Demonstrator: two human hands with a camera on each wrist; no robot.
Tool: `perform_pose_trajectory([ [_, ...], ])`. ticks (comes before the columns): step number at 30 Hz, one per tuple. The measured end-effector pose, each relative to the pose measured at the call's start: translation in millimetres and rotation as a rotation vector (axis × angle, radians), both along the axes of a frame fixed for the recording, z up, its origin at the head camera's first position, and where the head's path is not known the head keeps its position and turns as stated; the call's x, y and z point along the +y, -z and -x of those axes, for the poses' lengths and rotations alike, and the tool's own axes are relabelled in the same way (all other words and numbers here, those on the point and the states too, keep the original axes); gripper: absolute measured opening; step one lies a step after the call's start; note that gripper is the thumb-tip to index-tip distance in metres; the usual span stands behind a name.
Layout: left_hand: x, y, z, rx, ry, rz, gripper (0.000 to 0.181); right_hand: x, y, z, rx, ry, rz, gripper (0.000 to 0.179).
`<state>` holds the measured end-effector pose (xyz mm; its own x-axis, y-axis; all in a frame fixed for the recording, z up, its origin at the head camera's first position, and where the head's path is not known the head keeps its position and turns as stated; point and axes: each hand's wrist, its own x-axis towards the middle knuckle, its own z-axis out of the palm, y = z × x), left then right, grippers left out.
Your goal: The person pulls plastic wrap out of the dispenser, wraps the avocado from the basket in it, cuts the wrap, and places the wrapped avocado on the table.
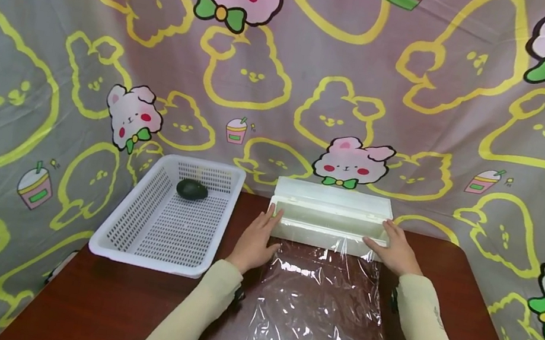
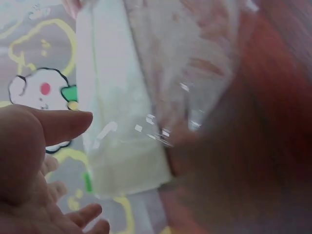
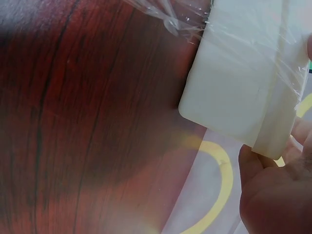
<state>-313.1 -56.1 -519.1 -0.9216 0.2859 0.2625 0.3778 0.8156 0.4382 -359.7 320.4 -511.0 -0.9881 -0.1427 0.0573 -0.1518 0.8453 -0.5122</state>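
A white cling film dispenser [image 1: 312, 238] stands at the back of the table with its lid [image 1: 335, 197] raised. From its front edge, a sheet of clear cling film [image 1: 319, 328] runs toward me over the tabletop, creased and shiny. My left hand [image 1: 255, 242] is at the dispenser's left end, fingers spread; in the left wrist view its thumb [image 2: 68, 127] points straight toward the box. At the other end, my right hand [image 1: 399, 254] holds the box, thumb over the front and fingers round the end, as the right wrist view shows at the box's corner [image 3: 219, 107].
To the left stands a white perforated basket [image 1: 205, 264] with a dark green, avocado-like oval item [image 1: 191, 189] inside. The dark red wooden table [image 1: 120, 301] meets a patterned cloth [image 1: 298, 48] at the back and sides.
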Motion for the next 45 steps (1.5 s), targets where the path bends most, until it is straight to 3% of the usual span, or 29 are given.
perform_pose_trajectory([
  [8,16.3,-39.4,-18.6,0.073,0.046,0.07,0.079,0,-4.3,-1.1,-0.001,0.008,0.009,0.101],
  [15,9.5,-95.4,-22.6,0.142,0.078,0.081,0.068,3,-5.2,-2.0,-0.022,0.02,0.011,0.102],
  [21,-19.2,-137.2,-3.4,0.186,0.034,0.034,0.059,5,-4.6,-4.5,-0.025,0.021,0.019,0.102],
  [26,-54.7,-156.9,20.7,0.158,-0.055,0.001,0.057,6,-4.5,-5.1,-0.021,0.019,0.019,0.101],
  [30,-88.0,-162.4,38.0,0.117,-0.117,-0.032,0.06,5,-3.2,-5.5,-0.022,0.021,0.019,0.102],
  [34,-121.6,-160.0,52.5,0.067,-0.155,-0.108,0.061,4,-2.4,-6.1,-0.028,0.024,0.024,0.102],
  [39,-158.7,-145.6,66.1,0.022,-0.207,-0.182,0.061,2,-2.4,-6.2,-0.028,0.027,0.03,0.101],
  [45,-190.2,-125.1,70.5,-0.058,-0.275,-0.244,0.059,-2,-2.7,-6.3,-0.017,0.02,0.043,0.1],
])
